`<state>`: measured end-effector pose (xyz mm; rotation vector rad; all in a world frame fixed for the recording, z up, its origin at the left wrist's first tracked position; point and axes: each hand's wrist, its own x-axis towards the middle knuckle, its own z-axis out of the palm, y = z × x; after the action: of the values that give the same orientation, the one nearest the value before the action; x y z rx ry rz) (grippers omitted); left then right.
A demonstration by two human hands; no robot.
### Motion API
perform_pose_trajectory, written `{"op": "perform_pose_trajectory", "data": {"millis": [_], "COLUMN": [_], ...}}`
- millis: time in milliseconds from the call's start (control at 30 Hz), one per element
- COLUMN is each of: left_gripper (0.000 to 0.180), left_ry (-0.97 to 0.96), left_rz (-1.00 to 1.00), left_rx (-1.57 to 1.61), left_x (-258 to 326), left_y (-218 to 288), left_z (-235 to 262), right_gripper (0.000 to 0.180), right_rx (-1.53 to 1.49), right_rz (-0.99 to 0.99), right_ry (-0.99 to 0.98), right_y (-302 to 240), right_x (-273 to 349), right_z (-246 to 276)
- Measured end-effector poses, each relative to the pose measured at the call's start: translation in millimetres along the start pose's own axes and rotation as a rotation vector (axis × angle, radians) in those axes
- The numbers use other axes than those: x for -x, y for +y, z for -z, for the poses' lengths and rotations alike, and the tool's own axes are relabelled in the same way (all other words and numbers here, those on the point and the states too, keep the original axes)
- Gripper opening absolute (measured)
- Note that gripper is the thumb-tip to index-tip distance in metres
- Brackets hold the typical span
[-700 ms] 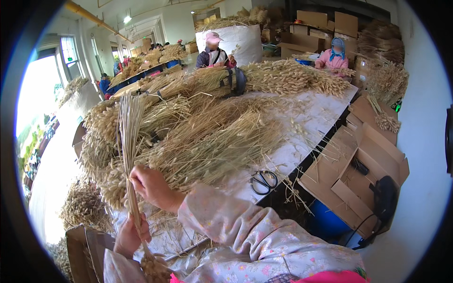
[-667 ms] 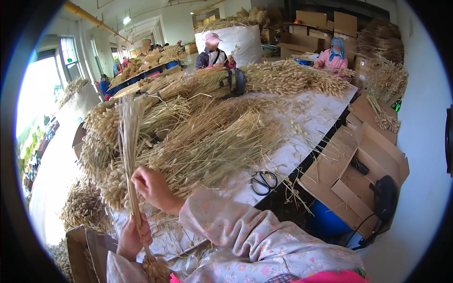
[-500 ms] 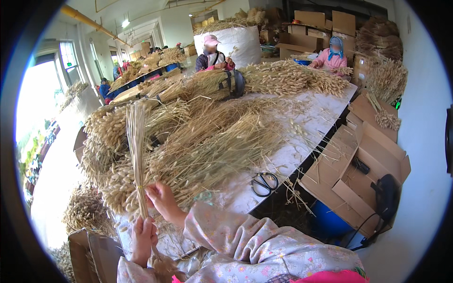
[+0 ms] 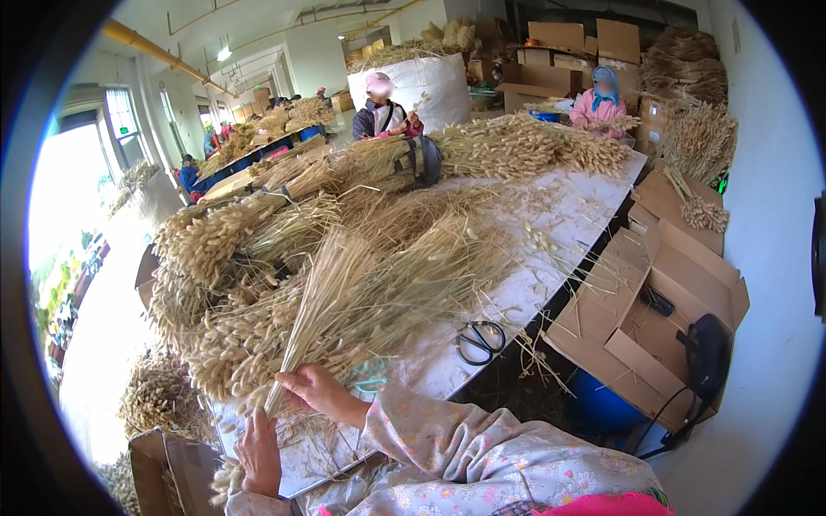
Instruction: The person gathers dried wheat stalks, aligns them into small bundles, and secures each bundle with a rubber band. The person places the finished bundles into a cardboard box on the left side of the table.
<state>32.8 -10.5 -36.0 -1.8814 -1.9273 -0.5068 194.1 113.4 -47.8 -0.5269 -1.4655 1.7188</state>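
Note:
A bunch of dried fluffy-headed grass (image 4: 308,314) is held at the near left of the table, its bare stems fanning up and to the right. My right hand (image 4: 320,394) is closed round the stems. Just below it, my left hand (image 4: 258,451) grips the lower part of the same bunch, with fluffy heads showing beside the wrist. Behind the bunch lies a large heap of similar dried grass (image 4: 404,267). Black-handled scissors (image 4: 480,342) rest on the table to the right, and a pale teal looped thing (image 4: 370,375) lies nearer my right wrist.
The white table (image 4: 551,224) carries loose stems and more bunches (image 4: 533,142). Open cardboard boxes (image 4: 671,327) and a blue tub (image 4: 602,402) stand along its right side. Another cardboard box (image 4: 172,469) is at the near left. Two people (image 4: 385,112) (image 4: 598,107) work across the table.
The bunch has tipped from upright toward the right, and its stems have spread. My right hand has moved down and closed round them; my left hand has shifted slightly lower.

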Motion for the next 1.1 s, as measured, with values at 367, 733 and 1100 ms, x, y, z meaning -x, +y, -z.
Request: {"op": "perform_pose_trajectory", "data": {"millis": [367, 733, 1100], "left_gripper": [0.039, 0.019, 0.031], "left_ry": [-0.033, -0.656, -0.643], "left_rz": [-0.040, 0.343, 0.559], "left_rx": [0.109, 1.254, 1.445], "left_x": [-4, 6, 30], "left_y": [16, 6, 0], "left_z": [23, 30, 31], "right_gripper": [0.044, 0.041, 0.039], "right_rx": [-0.037, -0.114, -0.037], "right_rz": [0.063, 0.068, -0.008], "right_ry": [0.133, -0.089, -0.011], "right_y": [-5, -13, -20], "right_x": [11, 33, 41], "right_z": [3, -1, -5]}}
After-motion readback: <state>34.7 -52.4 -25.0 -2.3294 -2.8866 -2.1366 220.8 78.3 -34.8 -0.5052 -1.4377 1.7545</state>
